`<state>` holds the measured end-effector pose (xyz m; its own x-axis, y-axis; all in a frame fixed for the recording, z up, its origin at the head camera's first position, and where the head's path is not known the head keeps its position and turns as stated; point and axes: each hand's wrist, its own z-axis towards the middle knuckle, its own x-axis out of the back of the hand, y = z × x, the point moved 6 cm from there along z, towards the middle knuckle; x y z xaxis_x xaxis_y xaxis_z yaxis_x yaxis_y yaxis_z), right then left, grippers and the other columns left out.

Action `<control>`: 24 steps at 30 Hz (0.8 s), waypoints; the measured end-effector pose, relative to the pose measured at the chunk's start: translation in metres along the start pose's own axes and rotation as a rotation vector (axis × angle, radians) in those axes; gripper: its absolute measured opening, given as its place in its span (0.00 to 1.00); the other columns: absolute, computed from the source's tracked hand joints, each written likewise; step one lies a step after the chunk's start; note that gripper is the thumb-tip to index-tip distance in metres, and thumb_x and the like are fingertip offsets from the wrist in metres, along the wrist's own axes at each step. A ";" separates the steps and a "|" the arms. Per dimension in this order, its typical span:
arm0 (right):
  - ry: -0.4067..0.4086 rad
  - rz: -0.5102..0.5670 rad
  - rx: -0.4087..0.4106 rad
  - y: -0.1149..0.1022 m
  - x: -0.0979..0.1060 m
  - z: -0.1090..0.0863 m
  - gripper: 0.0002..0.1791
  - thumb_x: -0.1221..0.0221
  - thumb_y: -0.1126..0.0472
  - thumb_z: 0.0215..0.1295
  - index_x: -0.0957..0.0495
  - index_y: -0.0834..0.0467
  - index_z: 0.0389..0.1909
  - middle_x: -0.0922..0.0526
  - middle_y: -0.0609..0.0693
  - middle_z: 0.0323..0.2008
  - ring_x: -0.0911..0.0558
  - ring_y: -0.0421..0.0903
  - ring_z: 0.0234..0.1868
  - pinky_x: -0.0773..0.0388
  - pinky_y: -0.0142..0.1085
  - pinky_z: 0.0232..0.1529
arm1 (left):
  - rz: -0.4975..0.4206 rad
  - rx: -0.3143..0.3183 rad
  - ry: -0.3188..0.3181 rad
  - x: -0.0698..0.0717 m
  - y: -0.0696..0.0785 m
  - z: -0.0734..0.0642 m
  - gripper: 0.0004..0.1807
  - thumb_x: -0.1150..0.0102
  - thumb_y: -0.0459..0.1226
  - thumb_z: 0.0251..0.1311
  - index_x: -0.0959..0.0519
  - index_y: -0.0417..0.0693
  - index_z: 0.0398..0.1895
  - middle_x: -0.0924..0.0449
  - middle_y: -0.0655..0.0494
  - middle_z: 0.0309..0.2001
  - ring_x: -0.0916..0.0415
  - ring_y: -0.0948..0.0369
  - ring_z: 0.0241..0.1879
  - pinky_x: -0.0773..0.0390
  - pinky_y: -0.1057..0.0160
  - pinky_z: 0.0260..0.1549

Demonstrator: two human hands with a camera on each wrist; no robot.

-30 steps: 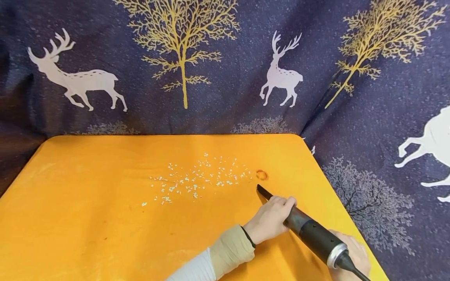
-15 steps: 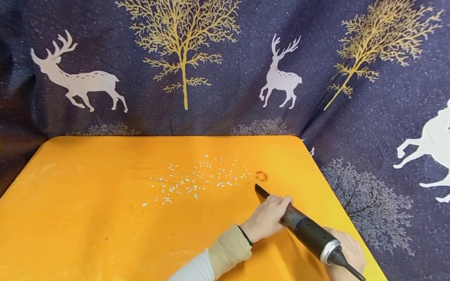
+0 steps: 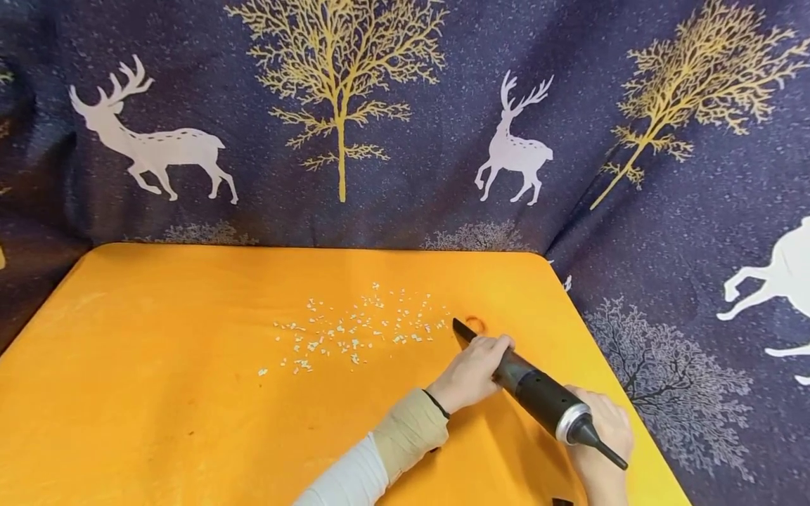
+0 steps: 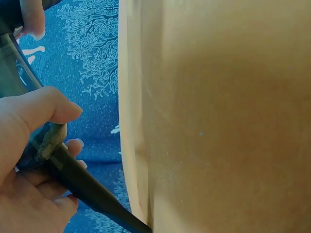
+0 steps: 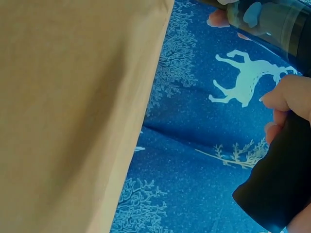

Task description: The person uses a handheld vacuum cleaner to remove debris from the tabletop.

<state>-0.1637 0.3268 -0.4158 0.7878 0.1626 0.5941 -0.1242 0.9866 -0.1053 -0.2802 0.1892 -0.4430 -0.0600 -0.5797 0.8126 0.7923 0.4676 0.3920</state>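
A black handheld vacuum cleaner (image 3: 545, 400) slants over the right part of the yellow table, its narrow crevice nozzle (image 3: 455, 329) towards the small pale scraps (image 3: 354, 337). Just behind the nozzle, my left hand (image 3: 470, 372) grips the front of the vacuum; the left wrist view shows its thumb (image 4: 53, 107) across the top and fingertips below. My right hand (image 3: 601, 425) is at the rear, and the right wrist view has its fingers (image 5: 286, 97) curled round the black handle (image 5: 277, 170). The nozzle tip is by the scraps' right edge; whether it touches the table, I cannot tell.
The yellow tabletop (image 3: 158, 337) ends against a dark blue curtain (image 3: 405, 154) printed with deer and trees, at the back and right. A reddish ring mark (image 3: 476, 324) lies beside the nozzle. A small dark piece (image 3: 562, 502) shows at the bottom edge.
Both hands have moved the vacuum left and slightly forward, bringing the nozzle tip closer to the scraps' right edge. The head view has shifted a little. The scraps look unchanged.
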 end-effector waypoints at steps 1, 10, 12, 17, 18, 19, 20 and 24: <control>-0.004 0.002 -0.004 0.000 -0.001 0.001 0.14 0.42 0.71 0.42 0.19 0.61 0.34 0.16 0.59 0.26 0.20 0.58 0.30 0.34 0.48 0.35 | 0.002 -0.004 0.007 0.001 -0.001 0.001 0.30 0.27 0.37 0.48 0.33 0.51 0.53 0.20 0.55 0.45 0.24 0.59 0.51 0.28 0.66 0.53; -0.003 0.020 0.021 -0.004 -0.011 0.019 0.12 0.42 0.72 0.44 0.19 0.62 0.33 0.17 0.59 0.26 0.20 0.59 0.30 0.32 0.50 0.33 | -0.023 0.035 -0.010 0.011 -0.015 0.009 0.30 0.29 0.35 0.48 0.33 0.51 0.54 0.20 0.52 0.47 0.26 0.57 0.49 0.26 0.66 0.49; -0.012 0.030 0.018 -0.004 -0.014 0.023 0.12 0.41 0.72 0.44 0.19 0.61 0.34 0.17 0.58 0.27 0.20 0.58 0.31 0.31 0.51 0.34 | -0.023 0.039 -0.012 0.013 -0.019 0.011 0.30 0.29 0.34 0.48 0.33 0.50 0.53 0.20 0.52 0.47 0.25 0.57 0.50 0.27 0.65 0.51; -0.019 0.059 0.025 -0.002 -0.023 0.028 0.14 0.39 0.73 0.43 0.19 0.61 0.35 0.16 0.58 0.28 0.20 0.58 0.32 0.31 0.51 0.35 | -0.062 0.070 -0.038 0.014 -0.028 0.015 0.30 0.29 0.34 0.48 0.33 0.51 0.54 0.19 0.52 0.49 0.26 0.55 0.52 0.28 0.64 0.53; -0.022 0.066 0.024 -0.002 -0.025 0.029 0.13 0.39 0.73 0.44 0.19 0.61 0.35 0.16 0.58 0.28 0.20 0.58 0.32 0.31 0.51 0.36 | -0.072 0.081 -0.046 0.013 -0.030 0.015 0.30 0.29 0.34 0.49 0.33 0.51 0.54 0.19 0.52 0.49 0.26 0.55 0.53 0.28 0.64 0.52; -0.023 0.068 0.027 -0.002 -0.026 0.030 0.13 0.40 0.73 0.45 0.19 0.61 0.35 0.16 0.58 0.28 0.20 0.58 0.32 0.31 0.51 0.36 | -0.082 0.091 -0.052 0.013 -0.032 0.015 0.30 0.30 0.33 0.49 0.33 0.51 0.54 0.19 0.52 0.50 0.27 0.55 0.53 0.27 0.64 0.51; -0.024 0.064 0.033 -0.003 -0.028 0.031 0.13 0.39 0.73 0.44 0.19 0.61 0.35 0.16 0.58 0.28 0.20 0.58 0.32 0.31 0.51 0.35 | -0.090 0.099 -0.057 0.013 -0.034 0.015 0.30 0.30 0.33 0.49 0.33 0.52 0.55 0.20 0.52 0.50 0.27 0.55 0.54 0.27 0.64 0.51; -0.026 0.061 0.056 -0.007 -0.030 0.034 0.13 0.39 0.73 0.44 0.19 0.61 0.34 0.16 0.58 0.28 0.20 0.58 0.32 0.31 0.49 0.34 | -0.099 0.119 -0.060 0.016 -0.038 0.013 0.30 0.30 0.33 0.50 0.34 0.51 0.55 0.20 0.51 0.51 0.27 0.54 0.57 0.26 0.64 0.50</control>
<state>-0.2072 0.3150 -0.4055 0.7616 0.2222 0.6088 -0.2056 0.9737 -0.0982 -0.3191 0.1714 -0.4389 -0.1737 -0.5874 0.7904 0.7032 0.4879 0.5172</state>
